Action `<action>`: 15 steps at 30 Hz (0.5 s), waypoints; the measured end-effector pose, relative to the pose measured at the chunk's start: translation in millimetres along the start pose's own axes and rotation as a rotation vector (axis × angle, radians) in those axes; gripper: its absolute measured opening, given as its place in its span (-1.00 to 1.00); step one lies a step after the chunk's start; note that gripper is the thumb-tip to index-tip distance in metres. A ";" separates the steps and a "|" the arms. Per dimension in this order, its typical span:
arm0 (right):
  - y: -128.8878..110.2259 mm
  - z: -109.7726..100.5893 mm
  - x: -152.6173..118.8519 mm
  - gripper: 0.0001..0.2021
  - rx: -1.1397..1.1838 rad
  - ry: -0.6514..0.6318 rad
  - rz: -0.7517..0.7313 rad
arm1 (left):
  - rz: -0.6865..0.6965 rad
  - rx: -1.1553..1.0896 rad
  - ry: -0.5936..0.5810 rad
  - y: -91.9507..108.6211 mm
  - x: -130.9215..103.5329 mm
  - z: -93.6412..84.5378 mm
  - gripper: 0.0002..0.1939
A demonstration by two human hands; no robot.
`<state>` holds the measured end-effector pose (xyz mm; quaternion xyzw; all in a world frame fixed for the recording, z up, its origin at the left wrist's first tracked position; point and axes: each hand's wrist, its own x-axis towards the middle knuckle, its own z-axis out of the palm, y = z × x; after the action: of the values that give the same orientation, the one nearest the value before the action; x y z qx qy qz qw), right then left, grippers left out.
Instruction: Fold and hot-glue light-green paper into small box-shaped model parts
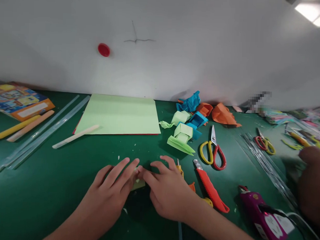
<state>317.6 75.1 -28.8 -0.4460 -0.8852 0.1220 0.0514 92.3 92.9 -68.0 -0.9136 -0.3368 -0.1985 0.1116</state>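
- On the green tabletop (68, 190), near its front, brings left hand (109, 190) and right hand (170, 192) together at a small pale green paper piece (139, 184).
- Curls both partly, some fingers spread, tips meeting over the paper; covers much of it, so cannot tell a firm pinch from a light press.
- Shows just a flat corner below the fingertips; seems partway through small handwork, judging by the close finger contact, with the amount left impossible to tell.
- Beyond, to the right, displays pale green folded pieces (183, 132), blue folded paper (198, 119) and orange paper (224, 114); looks already shaped, though perhaps not joined.
- Against the wall (177, 61), lays out a large pale green sheet (120, 114), flat and apparently uncut.
- Beside the right forearm, rests a red cutter (211, 188), with scissors (214, 141) just beyond; uses neither now.
- Near the fingers, scatters tiny pale scraps (118, 157), suggesting some trimming done.
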 end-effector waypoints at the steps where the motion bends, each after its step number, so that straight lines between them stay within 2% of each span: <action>1: 0.7 0.3 0.3 -0.53 0.011 0.000 0.011 | 0.001 0.003 -0.003 0.2 -0.4 1.2 -0.44; 5: 2.0 -0.2 1.8 -0.47 0.060 -0.006 0.047 | 0.001 0.027 -0.028 2.0 -1.4 2.4 -0.50; 15: -2.3 -0.1 3.3 -0.46 0.046 -0.020 0.077 | 0.053 0.078 -0.058 5.0 -2.0 -0.9 -0.55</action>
<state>313.8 76.4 -28.1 -0.4773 -0.8647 0.1489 0.0480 93.9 87.7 -68.5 -0.9225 -0.3232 -0.1556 0.1426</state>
